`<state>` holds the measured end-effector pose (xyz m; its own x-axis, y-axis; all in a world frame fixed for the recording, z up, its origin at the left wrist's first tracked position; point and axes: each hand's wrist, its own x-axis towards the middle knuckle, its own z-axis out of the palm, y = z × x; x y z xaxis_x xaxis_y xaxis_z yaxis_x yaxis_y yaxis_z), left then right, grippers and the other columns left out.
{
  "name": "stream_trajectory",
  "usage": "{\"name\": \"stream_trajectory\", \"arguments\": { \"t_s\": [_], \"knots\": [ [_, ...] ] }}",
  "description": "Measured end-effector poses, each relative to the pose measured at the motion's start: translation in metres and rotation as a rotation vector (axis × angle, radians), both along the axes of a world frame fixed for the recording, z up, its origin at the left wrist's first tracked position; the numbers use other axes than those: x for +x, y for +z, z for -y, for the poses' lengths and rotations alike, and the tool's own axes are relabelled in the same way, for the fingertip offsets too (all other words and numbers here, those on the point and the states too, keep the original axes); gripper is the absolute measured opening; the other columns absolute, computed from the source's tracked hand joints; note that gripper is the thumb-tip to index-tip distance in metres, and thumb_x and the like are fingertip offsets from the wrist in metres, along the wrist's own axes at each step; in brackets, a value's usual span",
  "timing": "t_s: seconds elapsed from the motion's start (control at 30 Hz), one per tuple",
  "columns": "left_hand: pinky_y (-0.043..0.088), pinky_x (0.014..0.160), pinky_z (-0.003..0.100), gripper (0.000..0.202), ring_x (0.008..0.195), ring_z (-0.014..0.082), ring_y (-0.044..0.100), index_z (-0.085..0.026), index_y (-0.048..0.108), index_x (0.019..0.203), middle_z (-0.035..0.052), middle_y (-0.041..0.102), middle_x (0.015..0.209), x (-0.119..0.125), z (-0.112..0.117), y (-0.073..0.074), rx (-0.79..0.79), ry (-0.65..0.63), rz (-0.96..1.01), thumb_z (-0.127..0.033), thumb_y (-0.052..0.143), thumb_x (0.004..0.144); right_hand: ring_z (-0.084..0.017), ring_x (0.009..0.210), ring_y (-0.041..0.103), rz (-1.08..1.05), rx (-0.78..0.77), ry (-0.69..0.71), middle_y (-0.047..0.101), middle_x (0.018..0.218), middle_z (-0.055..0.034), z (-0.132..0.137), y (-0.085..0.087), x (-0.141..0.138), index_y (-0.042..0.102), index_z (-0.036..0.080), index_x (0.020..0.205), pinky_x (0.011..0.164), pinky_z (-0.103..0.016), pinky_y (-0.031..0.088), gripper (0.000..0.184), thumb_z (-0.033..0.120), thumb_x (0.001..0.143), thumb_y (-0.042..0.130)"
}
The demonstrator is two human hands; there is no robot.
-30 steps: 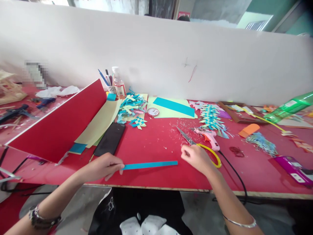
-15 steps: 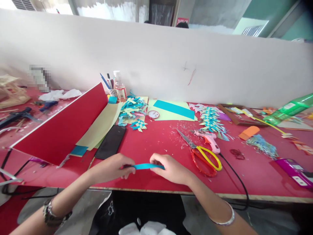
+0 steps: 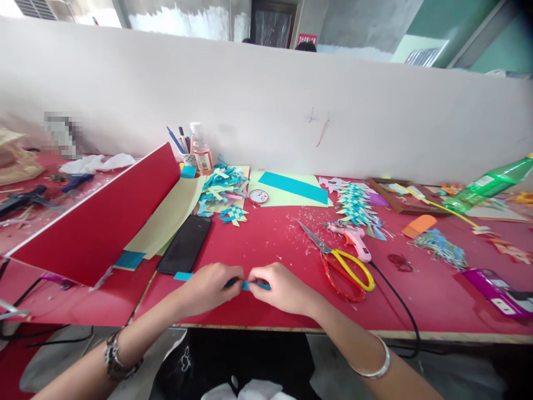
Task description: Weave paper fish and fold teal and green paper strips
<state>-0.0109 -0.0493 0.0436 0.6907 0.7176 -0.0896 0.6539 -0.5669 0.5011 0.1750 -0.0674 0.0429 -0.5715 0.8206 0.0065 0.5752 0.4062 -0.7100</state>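
A narrow blue paper strip (image 3: 183, 276) runs sideways near the table's front edge, partly hidden by both hands. Its left end sticks out past my left hand (image 3: 216, 283), whose fingers pinch the strip. Close beside it, my right hand (image 3: 277, 283) pinches the same strip, with a short bit showing under the palm. To the right lie scissors (image 3: 337, 261) with red and yellow handles, blades apart. Left of my hands is a black phone (image 3: 185, 244). Further back sit a woven blue and yellow paper piece (image 3: 233, 214) and a pile of paper strips (image 3: 225, 186).
A pink glue gun (image 3: 353, 239) lies behind the scissors, its black cord trailing over the front edge. A red board (image 3: 104, 222) leans at the left. Pale paper with a blue sheet (image 3: 293, 188) lies at the back. A green bottle (image 3: 483, 191) tilts at the right.
My left hand has slid right along the strip, close to my right hand, so the strip's left end now shows beyond it. The view has shifted slightly.
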Motion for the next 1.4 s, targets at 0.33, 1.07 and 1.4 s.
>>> {"name": "stream_trajectory", "arguments": {
  "t_s": [0.33,1.07,1.4],
  "knots": [
    [0.020,0.047,0.025,0.016,0.041,0.0104,0.042,-0.018,0.051,0.064,-0.0020,0.051,0.046,-0.005,-0.007,-0.017,0.595,-0.109,-0.203,-0.013,0.038,0.073,-0.009,0.057,0.050,-0.011,-0.015,-0.042,0.060,0.065,0.0001,-0.005,0.000,0.004,0.059,0.016,0.075,0.053,-0.019,0.031,0.024,0.030,0.083,0.042],
    [0.024,0.045,0.020,0.029,0.046,0.0077,0.041,-0.015,0.050,0.065,-0.0030,0.046,0.050,0.014,-0.006,-0.005,0.170,0.030,0.051,-0.032,0.036,0.084,-0.008,0.049,0.045,0.134,0.424,-0.086,0.054,0.055,0.0026,-0.012,-0.008,0.009,0.052,0.019,0.067,0.049,-0.020,0.025,0.009,0.016,0.071,0.046],
    [0.029,0.039,0.015,0.032,0.036,0.0060,0.040,-0.015,0.051,0.070,-0.0062,0.040,0.043,-0.020,-0.011,0.004,-0.330,0.161,0.132,-0.040,0.036,0.082,-0.006,0.047,0.044,0.110,0.339,-0.157,0.051,0.051,0.0044,-0.015,-0.012,0.046,0.050,0.018,0.059,0.048,-0.017,0.026,0.011,0.010,0.065,0.044]
  ]
}}
